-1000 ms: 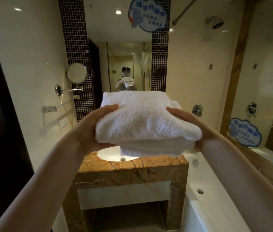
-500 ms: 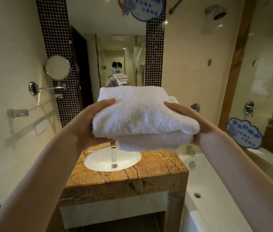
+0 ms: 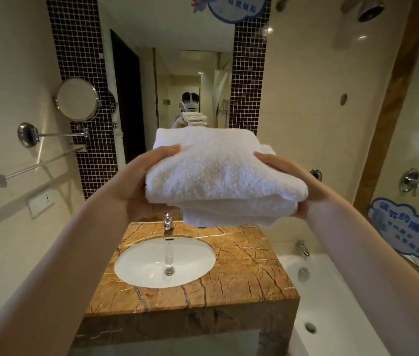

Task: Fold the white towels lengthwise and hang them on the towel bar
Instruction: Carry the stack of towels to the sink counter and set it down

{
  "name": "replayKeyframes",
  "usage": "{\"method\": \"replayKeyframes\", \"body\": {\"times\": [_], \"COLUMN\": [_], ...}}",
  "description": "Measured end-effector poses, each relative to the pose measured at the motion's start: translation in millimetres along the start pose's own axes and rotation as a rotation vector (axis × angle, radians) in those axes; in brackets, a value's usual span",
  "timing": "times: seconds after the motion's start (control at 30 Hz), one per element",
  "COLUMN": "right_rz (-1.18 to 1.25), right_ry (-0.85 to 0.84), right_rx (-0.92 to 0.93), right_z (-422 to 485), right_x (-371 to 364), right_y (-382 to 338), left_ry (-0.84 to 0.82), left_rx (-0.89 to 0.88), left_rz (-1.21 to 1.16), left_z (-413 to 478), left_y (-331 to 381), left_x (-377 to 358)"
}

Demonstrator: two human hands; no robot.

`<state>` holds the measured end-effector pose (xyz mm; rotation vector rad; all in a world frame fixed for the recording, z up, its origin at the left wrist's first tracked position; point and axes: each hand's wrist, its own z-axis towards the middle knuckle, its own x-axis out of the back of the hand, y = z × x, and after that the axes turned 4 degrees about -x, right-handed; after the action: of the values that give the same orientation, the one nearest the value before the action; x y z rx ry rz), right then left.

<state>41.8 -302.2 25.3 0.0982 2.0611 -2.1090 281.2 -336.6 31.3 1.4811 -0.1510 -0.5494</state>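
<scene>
A stack of folded white towels is held in the air in front of me, above the far edge of the vanity. My left hand grips the stack's left side, thumb on top and fingers underneath. My right hand grips its right side the same way. The metal towel bar is fixed to the left wall, bare, well to the left of the towels.
Below stands a brown marble vanity with a white sink and a tap. A bathtub lies to the right. A round swing-arm mirror hangs above the towel bar. The wall mirror faces me.
The view has come closer to the vanity and tilted down, so the whole sink now shows. The towel stack stays held between both hands.
</scene>
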Motion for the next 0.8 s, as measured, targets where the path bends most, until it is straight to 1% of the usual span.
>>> {"method": "replayKeyframes", "body": {"times": [0.17,0.5,0.8], "right_rz": [-0.013,-0.018,0.026], "right_ry": [0.010,0.065,0.100], "right_rx": [-0.031,-0.010,-0.011], "right_z": [38.0,104.6,168.9], "right_x": [10.8,14.4,27.1], "right_y": [1.5,-2.2,4.5], "left_ry": [0.018,-0.099,-0.139], "left_rx": [0.002,-0.002,0.019], "left_rz": [0.018,-0.007,-0.037], "left_z": [39.0,112.8,184.0], "left_y": [-2.2,2.8,-3.8], "left_x": [10.8,46.2,73.5]}}
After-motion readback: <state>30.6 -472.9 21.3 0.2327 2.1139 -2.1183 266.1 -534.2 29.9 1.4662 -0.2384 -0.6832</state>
